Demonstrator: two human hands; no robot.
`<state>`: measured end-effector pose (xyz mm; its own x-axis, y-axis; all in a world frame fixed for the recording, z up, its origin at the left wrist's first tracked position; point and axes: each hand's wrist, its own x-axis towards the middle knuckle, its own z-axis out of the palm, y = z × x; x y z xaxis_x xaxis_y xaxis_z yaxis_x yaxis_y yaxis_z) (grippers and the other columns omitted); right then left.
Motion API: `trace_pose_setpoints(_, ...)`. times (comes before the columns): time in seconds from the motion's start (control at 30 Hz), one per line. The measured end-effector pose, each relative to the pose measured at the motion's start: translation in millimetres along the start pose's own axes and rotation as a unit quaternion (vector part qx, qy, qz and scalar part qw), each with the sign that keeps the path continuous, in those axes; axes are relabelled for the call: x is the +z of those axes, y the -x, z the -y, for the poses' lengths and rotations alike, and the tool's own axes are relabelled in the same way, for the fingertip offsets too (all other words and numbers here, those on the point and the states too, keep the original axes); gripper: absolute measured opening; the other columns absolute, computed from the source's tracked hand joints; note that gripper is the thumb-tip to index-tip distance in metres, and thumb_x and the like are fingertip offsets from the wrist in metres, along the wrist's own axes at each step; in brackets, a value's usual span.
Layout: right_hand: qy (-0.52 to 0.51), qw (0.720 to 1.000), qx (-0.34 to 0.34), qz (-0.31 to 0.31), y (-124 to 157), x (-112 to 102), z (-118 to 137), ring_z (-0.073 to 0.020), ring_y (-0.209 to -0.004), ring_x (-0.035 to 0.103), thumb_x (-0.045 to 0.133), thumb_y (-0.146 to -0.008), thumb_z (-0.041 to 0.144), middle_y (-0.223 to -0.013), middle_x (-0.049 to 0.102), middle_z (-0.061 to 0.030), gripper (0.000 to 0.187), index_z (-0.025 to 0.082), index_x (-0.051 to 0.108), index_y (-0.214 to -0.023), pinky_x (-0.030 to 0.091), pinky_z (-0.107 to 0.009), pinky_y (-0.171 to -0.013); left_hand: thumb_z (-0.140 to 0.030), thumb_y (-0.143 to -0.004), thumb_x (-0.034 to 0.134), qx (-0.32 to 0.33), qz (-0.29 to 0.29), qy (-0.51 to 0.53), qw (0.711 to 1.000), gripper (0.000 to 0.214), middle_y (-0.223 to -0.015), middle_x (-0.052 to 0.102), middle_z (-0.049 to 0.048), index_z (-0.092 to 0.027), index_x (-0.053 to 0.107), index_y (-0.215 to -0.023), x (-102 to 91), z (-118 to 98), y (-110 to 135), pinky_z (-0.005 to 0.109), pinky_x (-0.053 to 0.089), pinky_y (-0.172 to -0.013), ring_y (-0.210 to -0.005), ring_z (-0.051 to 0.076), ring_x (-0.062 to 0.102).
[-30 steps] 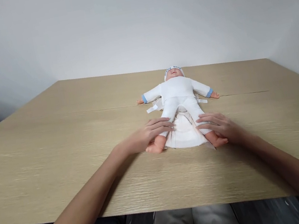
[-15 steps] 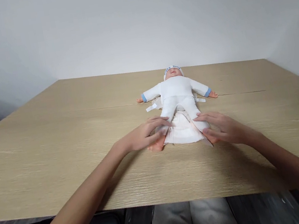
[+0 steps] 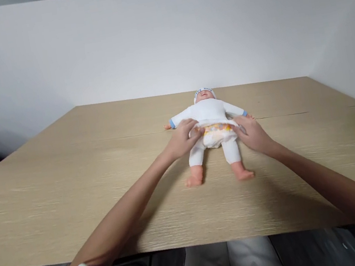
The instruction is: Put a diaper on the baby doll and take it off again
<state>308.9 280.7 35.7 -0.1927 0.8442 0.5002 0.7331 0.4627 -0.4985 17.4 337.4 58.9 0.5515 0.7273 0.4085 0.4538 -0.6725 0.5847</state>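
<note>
The doll [image 3: 208,109] lies on its back on the table [image 3: 71,193], head toward the wall [image 3: 162,44], feet toward the person, arms spread. The diaper [image 3: 213,139] sits around its hips, the front panel lying up over its lap, with a colourful printed band [image 3: 217,128] across the waist. Both legs come out below the panel, slightly apart, heels toward the near edge.

The left hand [image 3: 183,139] is at one side of the doll's waist, fingers bent over toward the band's end. The right hand [image 3: 252,132] mirrors it at the other side, its thumb and fingers at the opposite end of the band. Both hands touch the diaper's edges, but blur and the bent fingers hide the tips, so I cannot tell whether either one pinches the edge or merely presses it.

The step in hand looks to be settling the front panel flat and square across the doll's belly. By my reading, the next move calls for one hand to keep the panel snug while the other works at a side edge of the waist; any fastening there is hidden.
</note>
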Motion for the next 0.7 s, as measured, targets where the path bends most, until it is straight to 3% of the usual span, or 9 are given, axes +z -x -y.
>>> trace_pose_setpoints(0.07, -0.046, 0.995, 0.078, -0.03, -33, 6, -8, -0.0284, -0.102, 0.064, 0.054, -0.104, 0.041, -0.104, 0.073, -0.0104, 0.026, 0.023, 0.069, -0.092, 0.05, -0.039, -0.097, -0.051, -0.095, 0.067, -0.091, -0.04, 0.117, 0.988, 0.031, -0.104, 0.073, 0.0073, -0.02, 0.067, -0.093, 3.3, 11, -33, 0.045, 0.048, -0.108, -0.11, 0.03, 0.062)
trace_pose_setpoints(0.13, -0.077, 0.984, 0.157, -0.025, -63, 16, -15, -0.0284, -0.105, 0.065, 0.055, -0.102, 0.044, -0.105, 0.075, -0.01, 0.027, 0.023, 0.069, -0.091, 0.05, -0.039, -0.101, -0.053, -0.088, 0.072, -0.177, -0.054, 0.218, 0.958, 0.035, -0.1, 0.074, 0.0071, -0.019, 0.068, -0.093, 11.7, 23, -60, 0.042, 0.05, -0.104, -0.108, 0.03, 0.064)
trace_pose_setpoints(0.27, -0.117, 0.97, 0.214, 0.008, -89, 36, -25, -0.0265, -0.103, 0.068, 0.05, -0.103, 0.044, -0.105, 0.08, -0.0093, 0.032, 0.02, 0.072, -0.096, 0.053, -0.038, -0.098, -0.062, -0.081, 0.075, -0.228, -0.031, 0.298, 0.926, 0.051, -0.097, 0.077, 0.0115, -0.014, 0.07, -0.096, 29.3, 42, -80, 0.042, 0.054, -0.098, -0.104, 0.031, 0.07)
trace_pose_setpoints(0.4, -0.15, 0.96, 0.233, 0.042, -63, 36, -25, -0.0294, -0.1, 0.071, 0.055, -0.1, 0.045, -0.102, 0.082, -0.0088, 0.034, 0.02, 0.077, -0.097, 0.056, -0.04, -0.093, -0.072, -0.071, 0.083, -0.24, 0.018, 0.359, 0.902, 0.064, -0.096, 0.079, 0.0126, -0.014, 0.073, -0.096, 30.4, 46, -51, 0.04, 0.056, -0.091, -0.099, 0.031, 0.073)
trace_pose_setpoints(0.53, -0.166, 0.953, 0.243, 0.07, -26, 22, -27, -0.0337, -0.095, 0.071, 0.067, -0.096, 0.06, -0.088, 0.08, -0.0087, 0.041, 0.021, 0.08, -0.098, 0.058, -0.044, -0.088, -0.073, -0.073, 0.087, -0.253, 0.071, 0.387, 0.884, 0.061, -0.094, 0.079, 0.0119, -0.016, 0.075, -0.09, 22.6, 40, -20, 0.039, 0.057, -0.083, -0.092, 0.028, 0.073)
trace_pose_setpoints(0.63, -0.181, 0.952, 0.232, 0.081, -16, 15, -32, -0.0324, -0.096, 0.071, 0.069, -0.093, 0.071, -0.09, 0.08, -0.008, 0.052, 0.021, 0.079, -0.102, 0.058, -0.043, -0.088, -0.073, -0.075, 0.085, -0.262, 0.053, 0.354, 0.896, 0.059, -0.088, 0.076, 0.0087, -0.017, 0.075, -0.087, 18.6, 41, -18, 0.035, 0.054, -0.074, -0.082, 0.024, 0.07)
trace_pose_setpoints(0.7, -0.176, 0.958, 0.221, 0.051, -14, 13, -34, -0.0304, -0.097, 0.072, 0.07, -0.092, 0.073, -0.096, 0.081, -0.0083, 0.053, 0.021, 0.077, -0.104, 0.059, -0.042, -0.088, -0.069, -0.076, 0.084, -0.261, 0.011, 0.319, 0.911, 0.056, -0.091, 0.076, 0.0064, -0.018, 0.076, -0.097, 15.4, 44, -24, 0.032, 0.051, -0.073, -0.082, 0.021, 0.068)
